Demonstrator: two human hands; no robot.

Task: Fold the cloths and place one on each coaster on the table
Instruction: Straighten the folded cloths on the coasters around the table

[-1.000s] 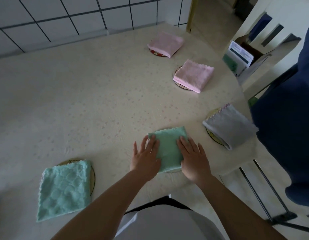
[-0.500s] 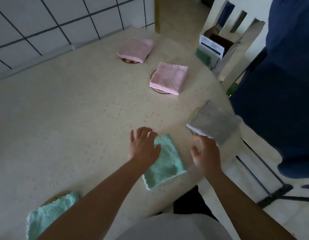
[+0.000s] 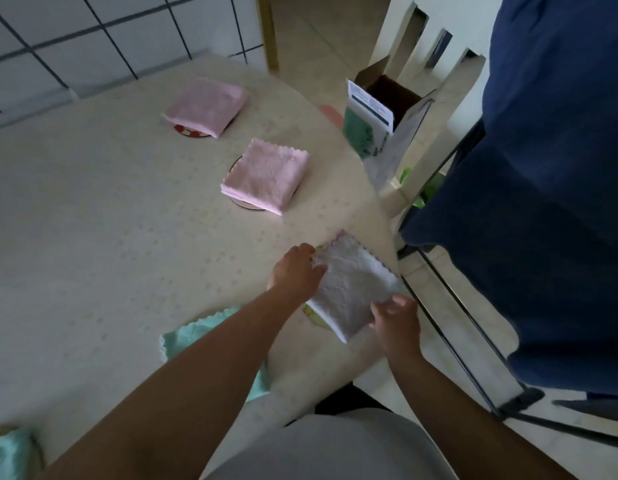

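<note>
A folded pale grey terry cloth lies over a round yellow-rimmed coaster at the edge of the cream, faintly dotted table. The left hand rests curled fingers on the far-left edge of that grey cloth. The right hand pinches its near-right edge between thumb and fingers. Beyond the grey cloth, a folded pink cloth with a scalloped edge sits on a round brown-rimmed coaster. Farther beyond, a second folded pink cloth covers a red-and-white coaster. Nearer than the grey cloth, a folded mint-green cloth lies partly under the left forearm. Another mint cloth shows at the lower-left corner.
</note>
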